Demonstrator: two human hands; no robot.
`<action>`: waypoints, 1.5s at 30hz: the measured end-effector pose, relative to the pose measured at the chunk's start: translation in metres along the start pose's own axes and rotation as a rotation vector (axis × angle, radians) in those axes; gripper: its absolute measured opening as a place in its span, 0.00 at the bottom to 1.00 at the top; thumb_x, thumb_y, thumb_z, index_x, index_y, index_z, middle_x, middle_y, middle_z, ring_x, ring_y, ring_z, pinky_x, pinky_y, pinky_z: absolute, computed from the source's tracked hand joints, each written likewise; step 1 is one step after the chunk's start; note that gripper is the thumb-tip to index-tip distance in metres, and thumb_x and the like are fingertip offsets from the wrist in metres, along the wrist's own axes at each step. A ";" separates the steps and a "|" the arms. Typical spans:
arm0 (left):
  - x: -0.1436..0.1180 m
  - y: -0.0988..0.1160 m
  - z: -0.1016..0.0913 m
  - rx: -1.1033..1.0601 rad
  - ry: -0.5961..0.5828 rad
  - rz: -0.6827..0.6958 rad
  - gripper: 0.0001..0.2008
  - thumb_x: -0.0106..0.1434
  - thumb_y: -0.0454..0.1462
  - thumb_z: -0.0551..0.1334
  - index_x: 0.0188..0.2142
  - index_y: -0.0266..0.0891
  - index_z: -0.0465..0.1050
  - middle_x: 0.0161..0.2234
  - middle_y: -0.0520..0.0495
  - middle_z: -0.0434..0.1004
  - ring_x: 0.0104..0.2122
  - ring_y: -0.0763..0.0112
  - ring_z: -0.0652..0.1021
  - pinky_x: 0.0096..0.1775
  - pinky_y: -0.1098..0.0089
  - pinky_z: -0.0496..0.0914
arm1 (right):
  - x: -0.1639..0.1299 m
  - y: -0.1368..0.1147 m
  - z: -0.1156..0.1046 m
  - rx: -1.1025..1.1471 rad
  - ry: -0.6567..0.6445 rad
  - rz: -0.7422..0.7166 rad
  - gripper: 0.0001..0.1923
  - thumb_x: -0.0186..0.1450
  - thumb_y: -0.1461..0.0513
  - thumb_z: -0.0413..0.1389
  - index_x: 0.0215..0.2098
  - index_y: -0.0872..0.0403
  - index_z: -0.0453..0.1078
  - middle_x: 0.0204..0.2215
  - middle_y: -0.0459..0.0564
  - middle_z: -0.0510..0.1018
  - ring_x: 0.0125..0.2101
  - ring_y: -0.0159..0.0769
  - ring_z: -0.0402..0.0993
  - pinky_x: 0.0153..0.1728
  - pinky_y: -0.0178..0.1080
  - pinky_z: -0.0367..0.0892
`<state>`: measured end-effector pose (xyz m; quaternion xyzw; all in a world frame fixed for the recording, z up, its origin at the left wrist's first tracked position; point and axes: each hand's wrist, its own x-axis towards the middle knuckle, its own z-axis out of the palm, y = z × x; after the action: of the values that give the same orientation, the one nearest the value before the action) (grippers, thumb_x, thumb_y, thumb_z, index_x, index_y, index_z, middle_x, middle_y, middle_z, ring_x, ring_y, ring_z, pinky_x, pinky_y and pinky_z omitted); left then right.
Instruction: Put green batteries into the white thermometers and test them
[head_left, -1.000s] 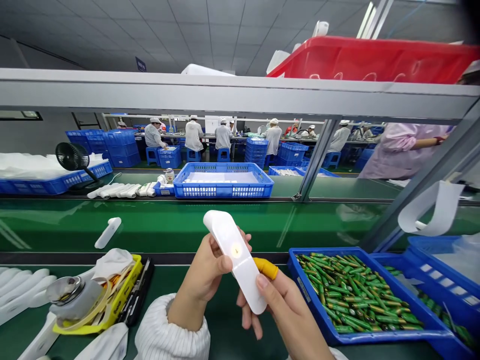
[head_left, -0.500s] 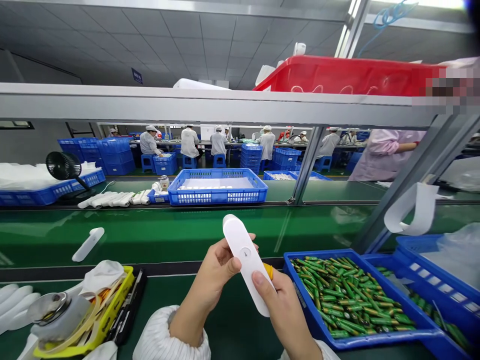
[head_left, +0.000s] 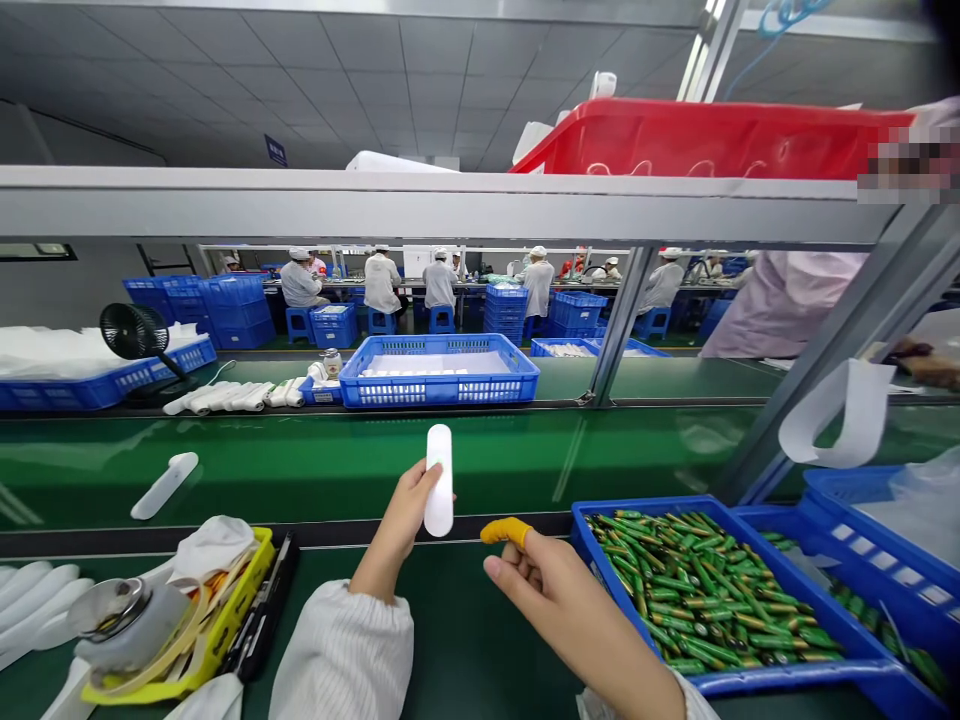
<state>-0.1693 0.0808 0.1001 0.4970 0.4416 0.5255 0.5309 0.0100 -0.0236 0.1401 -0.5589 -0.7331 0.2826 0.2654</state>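
Note:
My left hand [head_left: 401,525] is closed on a long white plastic device [head_left: 440,480] with rounded ends, held nearly upright above the front edge of the green belt. What kind of device it is I cannot tell. My right hand [head_left: 544,580] is apart from it, to the right and lower. A yellow finger cot [head_left: 506,531] covers its index finger, which stretches out toward the device. The thumb is separated from that finger and the other fingers are curled; nothing shows between them. Just right of this hand, a blue bin [head_left: 697,684] holds many green batteries [head_left: 697,590].
Another white device [head_left: 165,487] lies on the green belt [head_left: 285,470]. At left stands a yellow tray [head_left: 244,610] with a metal-topped bottle [head_left: 131,620]. A blue crate [head_left: 439,390] sits beyond the belt. A metal post [head_left: 619,330] and an overhead shelf [head_left: 450,210] frame the bench.
My right hand has let go of the device and moved down and right. My left hand has turned the device more upright and moved it slightly left. The device on the belt has shifted slightly left.

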 end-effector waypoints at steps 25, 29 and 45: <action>0.048 -0.101 -0.047 1.056 0.563 0.325 0.26 0.65 0.30 0.52 0.63 0.29 0.58 0.66 0.30 0.51 0.68 0.46 0.43 0.65 0.43 0.45 | 0.024 0.158 -0.088 -0.696 0.096 0.466 0.24 0.58 0.60 0.62 0.50 0.65 0.71 0.51 0.66 0.69 0.52 0.56 0.68 0.51 0.44 0.64; 0.036 -0.101 -0.041 1.156 0.492 0.434 0.25 0.67 0.33 0.51 0.63 0.32 0.58 0.67 0.32 0.49 0.68 0.47 0.42 0.65 0.42 0.45 | 0.031 0.163 -0.079 -0.665 0.115 0.450 0.26 0.59 0.61 0.61 0.54 0.65 0.68 0.50 0.65 0.69 0.50 0.50 0.71 0.48 0.41 0.65; -0.027 -0.119 -0.045 1.208 0.173 0.419 0.24 0.70 0.37 0.48 0.64 0.38 0.58 0.66 0.40 0.53 0.68 0.55 0.50 0.65 0.50 0.54 | 0.022 0.137 -0.077 -0.633 0.273 0.361 0.07 0.65 0.68 0.53 0.38 0.60 0.74 0.37 0.60 0.79 0.42 0.46 0.76 0.39 0.36 0.64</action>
<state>-0.2018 0.0619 -0.0242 0.7399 0.5944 0.3150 0.0064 0.1506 0.0368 0.0987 -0.7657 -0.6318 0.0076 0.1208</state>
